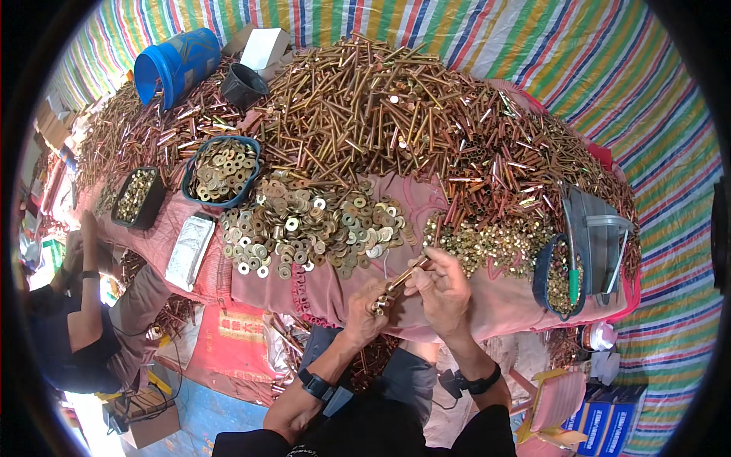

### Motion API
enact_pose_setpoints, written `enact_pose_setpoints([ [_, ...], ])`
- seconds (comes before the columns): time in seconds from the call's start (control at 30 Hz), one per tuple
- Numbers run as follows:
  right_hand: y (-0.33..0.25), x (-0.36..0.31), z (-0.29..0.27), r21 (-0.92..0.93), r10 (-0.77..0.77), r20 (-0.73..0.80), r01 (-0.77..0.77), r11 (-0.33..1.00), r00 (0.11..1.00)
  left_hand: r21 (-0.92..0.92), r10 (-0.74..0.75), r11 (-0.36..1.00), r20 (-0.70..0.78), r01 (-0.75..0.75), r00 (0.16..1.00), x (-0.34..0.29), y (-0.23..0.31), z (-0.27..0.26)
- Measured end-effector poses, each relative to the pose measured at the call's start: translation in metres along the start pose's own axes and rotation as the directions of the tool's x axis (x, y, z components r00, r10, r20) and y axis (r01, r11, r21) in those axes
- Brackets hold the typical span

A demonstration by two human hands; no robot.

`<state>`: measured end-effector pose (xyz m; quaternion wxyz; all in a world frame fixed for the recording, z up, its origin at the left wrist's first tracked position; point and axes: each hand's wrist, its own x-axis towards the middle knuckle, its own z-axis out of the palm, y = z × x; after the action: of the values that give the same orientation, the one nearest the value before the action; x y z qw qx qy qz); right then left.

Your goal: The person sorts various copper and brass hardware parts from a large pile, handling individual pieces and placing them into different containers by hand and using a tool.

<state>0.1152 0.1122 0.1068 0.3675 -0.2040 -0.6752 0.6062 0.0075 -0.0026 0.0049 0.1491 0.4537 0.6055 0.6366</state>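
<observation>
we log left hand [365, 314] curled round brass-coloured pieces [379, 307], right hand [444, 295] pinching a rod [406, 276], seemingly so both steady it.

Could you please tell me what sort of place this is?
Probably a makeshift workshop for metal hardware: there is a large heap of rod-like metal parts, a pile of washers, and striped sheeting around the work area.

A bare strip of pink cloth [259, 293] is lying open along the near edge, with a silver packet [190, 251] closing its left end and a blue tub [542, 283] its right. Washers [304, 228], small golden pieces [491, 245] and a rod heap [358, 107] are blocking the far side.
</observation>
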Motion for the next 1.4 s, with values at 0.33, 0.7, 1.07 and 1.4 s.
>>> enact_pose_setpoints([
  [0.33,0.000,0.008,0.005,-0.524,-0.368,0.403,0.541,0.658,0.838,-0.050,0.040,0.998,-0.125,-0.047,0.991,-0.002,0.003,0.000],
  [0.7,0.042,0.032,-0.053,-0.858,-0.130,0.029,0.092,0.506,0.991,0.097,0.087,0.993,-0.228,-0.066,0.970,0.000,0.006,0.005],
  [1.07,0.045,0.039,-0.050,-0.287,0.324,0.090,-0.287,0.914,0.942,0.038,-0.002,0.999,-0.207,0.010,0.978,0.000,0.011,0.005],
  [1.4,0.023,0.013,-0.019,-0.085,0.317,0.293,-0.306,0.948,0.902,0.065,0.087,0.995,-0.199,-0.075,0.976,0.003,0.012,0.004],
])
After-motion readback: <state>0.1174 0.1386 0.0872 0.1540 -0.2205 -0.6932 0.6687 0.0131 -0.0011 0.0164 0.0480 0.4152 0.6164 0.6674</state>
